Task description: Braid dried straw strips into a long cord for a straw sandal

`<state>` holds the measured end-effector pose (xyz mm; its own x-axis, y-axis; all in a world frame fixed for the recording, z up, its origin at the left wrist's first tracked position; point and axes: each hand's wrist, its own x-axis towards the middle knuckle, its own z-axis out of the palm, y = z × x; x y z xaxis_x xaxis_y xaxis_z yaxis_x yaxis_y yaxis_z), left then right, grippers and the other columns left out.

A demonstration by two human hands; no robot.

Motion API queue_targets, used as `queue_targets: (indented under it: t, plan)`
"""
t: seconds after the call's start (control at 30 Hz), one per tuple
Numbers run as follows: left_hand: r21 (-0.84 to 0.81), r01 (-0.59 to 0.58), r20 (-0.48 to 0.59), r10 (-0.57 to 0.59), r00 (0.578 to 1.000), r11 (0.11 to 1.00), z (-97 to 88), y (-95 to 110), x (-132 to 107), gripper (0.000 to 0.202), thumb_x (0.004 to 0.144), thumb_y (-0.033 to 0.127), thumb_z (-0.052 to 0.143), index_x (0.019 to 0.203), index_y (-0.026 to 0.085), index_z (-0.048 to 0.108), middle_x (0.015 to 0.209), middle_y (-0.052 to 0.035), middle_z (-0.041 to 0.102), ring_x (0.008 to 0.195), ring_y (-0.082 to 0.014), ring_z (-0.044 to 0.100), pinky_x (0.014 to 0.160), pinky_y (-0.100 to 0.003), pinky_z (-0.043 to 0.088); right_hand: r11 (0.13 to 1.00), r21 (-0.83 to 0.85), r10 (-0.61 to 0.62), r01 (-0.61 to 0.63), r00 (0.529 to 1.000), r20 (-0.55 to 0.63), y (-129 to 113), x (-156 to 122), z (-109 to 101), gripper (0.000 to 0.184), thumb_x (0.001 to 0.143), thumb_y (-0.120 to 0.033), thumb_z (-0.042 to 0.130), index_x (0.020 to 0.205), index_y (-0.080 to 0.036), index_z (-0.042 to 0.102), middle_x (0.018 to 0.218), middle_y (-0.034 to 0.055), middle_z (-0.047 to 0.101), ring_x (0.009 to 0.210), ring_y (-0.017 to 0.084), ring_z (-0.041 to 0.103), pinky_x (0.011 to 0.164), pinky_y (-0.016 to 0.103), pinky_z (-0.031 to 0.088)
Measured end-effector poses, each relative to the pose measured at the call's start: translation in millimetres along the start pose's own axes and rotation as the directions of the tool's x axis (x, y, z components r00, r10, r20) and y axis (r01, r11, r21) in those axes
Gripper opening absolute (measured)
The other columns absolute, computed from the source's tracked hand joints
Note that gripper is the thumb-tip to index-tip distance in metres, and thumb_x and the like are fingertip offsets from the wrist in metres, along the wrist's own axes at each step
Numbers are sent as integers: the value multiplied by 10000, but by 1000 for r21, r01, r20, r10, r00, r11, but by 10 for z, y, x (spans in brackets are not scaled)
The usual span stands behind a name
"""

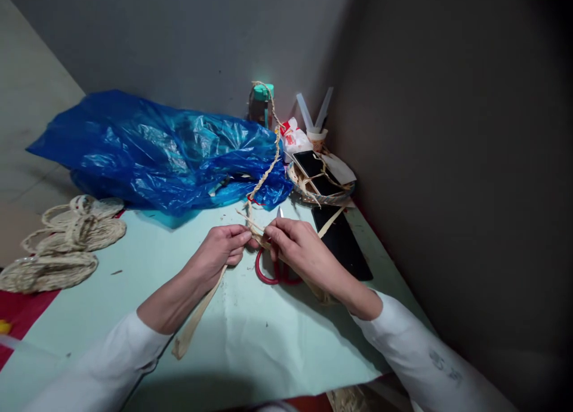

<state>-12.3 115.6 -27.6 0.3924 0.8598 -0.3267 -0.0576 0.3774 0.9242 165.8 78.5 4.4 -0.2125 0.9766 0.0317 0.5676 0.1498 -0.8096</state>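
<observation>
A braided cord of pale straw-like fibre (267, 172) runs from the green-lidded bottle (263, 101) down to my hands. Its lower end is pinched by my left hand (222, 248), and a loose flat strip (197, 322) trails below that wrist. Close beside it, my right hand (293, 245) is closed on the strands at the braid's working end. Another strip sticks out past the right knuckles. Under my right hand lie scissors with red handles (267, 279), their blade tip pointing away from me and their middle hidden.
A large blue plastic bag (161, 149) fills the back left. Woven straw sandals (85, 230) lie at the left. A basket (308, 196) holding a phone (320, 172) stands back right, before a cup (317, 138). A black flat object (347, 251) lies nearby. Walls bound the table (264, 352).
</observation>
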Motion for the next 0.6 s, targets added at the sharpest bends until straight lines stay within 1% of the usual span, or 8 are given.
queue_targets:
  t: [0.03, 0.1, 0.2, 0.3, 0.37, 0.47, 0.53, 0.6]
  plan:
    - [-6, -1, 5, 1, 1000, 1000, 4, 6, -6, 186, 757, 249, 680, 723, 72, 639, 715, -52, 594, 415, 10, 213, 406, -196, 90, 993, -122, 4, -8, 1000, -26, -11, -22, 14, 299, 946, -268, 360, 755, -161, 563, 641, 21, 615, 588, 117, 530, 591, 228, 343]
    - [-11, 0, 13, 0, 1000, 1000, 13, 25, -20, 184, 756, 246, 684, 731, 66, 651, 737, -60, 592, 426, 7, 222, 410, -198, 93, 943, -330, 13, -34, 998, -65, -26, -59, 50, 263, 942, -286, 379, 814, -162, 572, 643, 33, 619, 570, 134, 537, 565, 244, 302]
    - [-11, 12, -2, -12, 1000, 1000, 21, 52, -31, 180, 735, 240, 705, 736, 64, 666, 710, -49, 563, 436, 1, 213, 412, -202, 90, 856, -517, 2, -23, 999, -42, -50, -98, 92, 243, 943, -302, 374, 894, -164, 568, 650, 46, 638, 545, 161, 565, 532, 265, 254]
    - [-32, 35, -12, -36, 999, 999, 13, 59, -27, 191, 702, 244, 737, 740, 66, 678, 591, 20, 439, 443, -8, 177, 414, -200, 82, 788, -616, 12, -4, 1000, 9, -91, -127, 110, 239, 951, -311, 355, 941, -171, 549, 659, 55, 659, 533, 190, 593, 508, 278, 214]
    - [-44, 49, -9, -50, 999, 998, 1, 53, -21, 208, 681, 249, 755, 753, 66, 686, 559, 46, 371, 447, -12, 161, 414, -198, 81, 742, -670, 31, 7, 999, 45, -124, -151, 119, 236, 954, -312, 347, 977, -173, 537, 675, 66, 673, 544, 211, 613, 502, 281, 199]
    - [-47, 60, 0, -60, 998, 997, -19, 41, -14, 233, 674, 271, 767, 765, 70, 692, 566, 48, 359, 453, -12, 150, 414, -195, 76, 677, -734, 51, 43, 993, 105, -169, -198, 140, 213, 947, -271, 354, 1017, -165, 525, 692, 87, 679, 596, 230, 644, 511, 277, 235]
    - [-45, 67, 5, -67, 998, 997, -26, 37, -11, 242, 673, 281, 773, 772, 75, 693, 581, 46, 362, 457, -10, 141, 413, -192, 73, 639, -767, 70, 62, 988, 138, -194, -233, 158, 184, 928, -208, 379, 1030, -149, 520, 681, 99, 672, 619, 222, 652, 529, 270, 280]
    - [-38, 75, 5, -75, 997, 996, -27, 38, -10, 253, 677, 289, 774, 789, 77, 694, 600, 40, 373, 463, -9, 134, 413, -190, 72, 612, -787, 85, 78, 983, 163, -213, -261, 173, 195, 900, -144, 401, 1060, -127, 512, 655, 105, 664, 610, 207, 649, 543, 260, 314]
